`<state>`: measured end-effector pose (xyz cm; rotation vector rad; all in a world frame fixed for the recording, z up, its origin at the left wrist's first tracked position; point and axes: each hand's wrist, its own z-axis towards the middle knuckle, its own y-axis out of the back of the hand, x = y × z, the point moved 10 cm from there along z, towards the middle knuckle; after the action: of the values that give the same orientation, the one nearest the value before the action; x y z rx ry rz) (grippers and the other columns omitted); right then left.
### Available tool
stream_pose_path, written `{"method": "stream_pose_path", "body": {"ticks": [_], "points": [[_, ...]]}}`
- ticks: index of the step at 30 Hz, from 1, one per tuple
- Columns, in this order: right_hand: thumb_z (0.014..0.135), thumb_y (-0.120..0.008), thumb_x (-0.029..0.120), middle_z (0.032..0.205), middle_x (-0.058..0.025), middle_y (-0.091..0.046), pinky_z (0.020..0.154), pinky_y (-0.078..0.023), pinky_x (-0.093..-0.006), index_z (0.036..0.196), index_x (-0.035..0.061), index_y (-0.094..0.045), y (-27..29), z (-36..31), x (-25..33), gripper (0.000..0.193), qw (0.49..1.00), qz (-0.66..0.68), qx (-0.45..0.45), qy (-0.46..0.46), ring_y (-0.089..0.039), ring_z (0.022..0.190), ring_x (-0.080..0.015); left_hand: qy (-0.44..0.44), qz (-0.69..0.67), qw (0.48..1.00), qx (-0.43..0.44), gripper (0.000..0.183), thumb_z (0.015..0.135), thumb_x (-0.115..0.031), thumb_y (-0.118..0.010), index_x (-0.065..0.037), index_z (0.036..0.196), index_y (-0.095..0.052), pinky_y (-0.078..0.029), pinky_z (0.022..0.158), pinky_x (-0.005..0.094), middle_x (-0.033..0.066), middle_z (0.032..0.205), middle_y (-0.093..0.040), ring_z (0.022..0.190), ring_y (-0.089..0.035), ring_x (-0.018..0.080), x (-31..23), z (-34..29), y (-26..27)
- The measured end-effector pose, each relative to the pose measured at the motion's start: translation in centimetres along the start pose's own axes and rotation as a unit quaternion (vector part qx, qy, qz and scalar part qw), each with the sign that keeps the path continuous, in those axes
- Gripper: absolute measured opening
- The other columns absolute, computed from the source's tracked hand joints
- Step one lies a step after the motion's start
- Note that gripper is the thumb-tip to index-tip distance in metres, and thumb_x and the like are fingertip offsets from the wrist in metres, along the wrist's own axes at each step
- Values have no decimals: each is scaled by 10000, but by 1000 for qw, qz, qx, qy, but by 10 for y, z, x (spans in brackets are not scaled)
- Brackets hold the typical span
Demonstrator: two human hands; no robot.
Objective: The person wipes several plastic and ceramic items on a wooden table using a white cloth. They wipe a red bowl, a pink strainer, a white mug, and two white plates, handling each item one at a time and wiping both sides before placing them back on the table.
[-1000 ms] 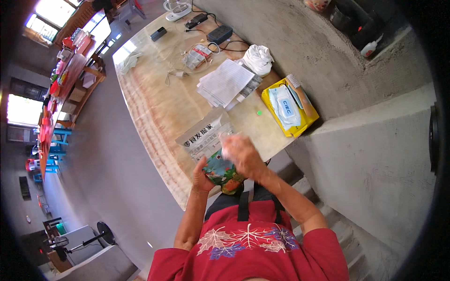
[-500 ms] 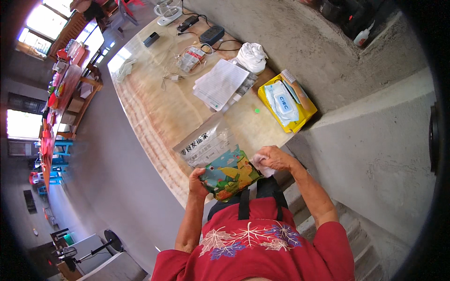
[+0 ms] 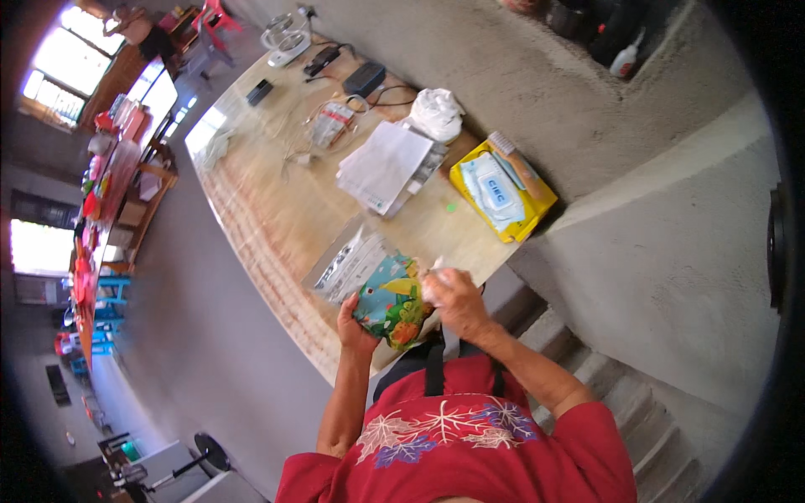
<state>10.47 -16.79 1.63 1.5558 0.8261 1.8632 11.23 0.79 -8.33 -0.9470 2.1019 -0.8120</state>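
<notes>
A colourful printed plastic bag with a clear upper part is tilted over the table's near edge. My left hand is closed on its left side, the thumb over the front. My right hand is closed around a crumpled whitish wipe and presses it at the bag's right edge; its fingertips are partly hidden. Beyond the right hand, a white and blue wet wipes pack lies on a yellow box, beside a wooden-handled brush.
The pale table bears stacked papers, a bundled white cloth, a black power adapter and cables. A concrete wall stands at the right, with steps below. A person is far off at upper left.
My right hand has moved left with the wipe, from beside the bag onto its right edge. The bag is turned more upright and its right side now bunches up. The view has shifted slightly.
</notes>
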Motion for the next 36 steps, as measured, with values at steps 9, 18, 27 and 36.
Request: {"method": "stream_pose_path", "body": {"ticks": [9,18,27,36], "points": [[781,-576,189,931,-127,-547,853,-426,-381,948,74,-605,-20,-44,68,205,964,118,15,238,-507,967,-267,-37,-7,999,19,423,814,-249,-470,1,1150,-530,-402,966,461,136,1156,-580,1067,-547,310,4,29,10],[816,-657,375,816,37,-559,642,-429,-220,928,119,-572,-57,-72,-78,291,589,711,100,-371,-526,721,-57,67,-15,997,41,413,773,-224,-510,8,1114,-541,-453,913,432,149,1065,-617,968,-597,305,39,55,-36],[827,-594,73,1149,-146,-583,922,-464,-465,1216,26,-472,-33,-63,-150,410,444,801,-15,-400,-590,1029,-286,212,70,974,28,382,784,-203,-512,27,1088,-534,-470,895,437,158,1052,-602,939,-605,305,150,114,-70],[812,-603,43,1080,-106,-608,867,-502,-479,1149,68,-512,-22,-51,-248,350,465,755,-52,-459,-607,984,-276,144,77,986,-15,292,742,-49,-555,-12,1030,-536,-516,683,314,71,932,-606,771,-599,187,185,176,-110]]}}
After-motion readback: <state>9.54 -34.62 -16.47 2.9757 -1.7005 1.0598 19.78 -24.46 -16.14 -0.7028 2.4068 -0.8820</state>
